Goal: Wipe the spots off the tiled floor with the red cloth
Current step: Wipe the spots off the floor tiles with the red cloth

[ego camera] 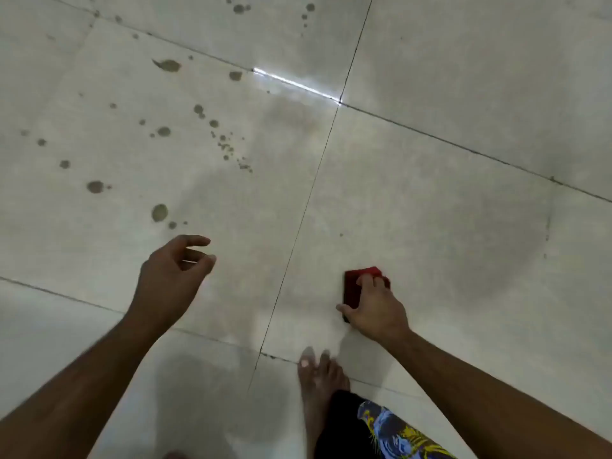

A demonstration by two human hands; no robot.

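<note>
The right hand point(372, 306) presses the soft, light red cloth point(356, 286) flat on the tiled floor point(430, 144), fingers curled over it, while the left hand point(172, 276) hovers loosely open, spots point(159, 212) remaining beyond.

Both bare arms reach forward from the near edge. The left hand point(175, 273) hovers palm down, fingers loosely curled and holding nothing. The right hand point(371, 309) lies lower and further right, fingers bent and thumb spread, pressing on a red cloth point(356, 286). A bare foot point(319, 376) stands near the right forearm.
</note>
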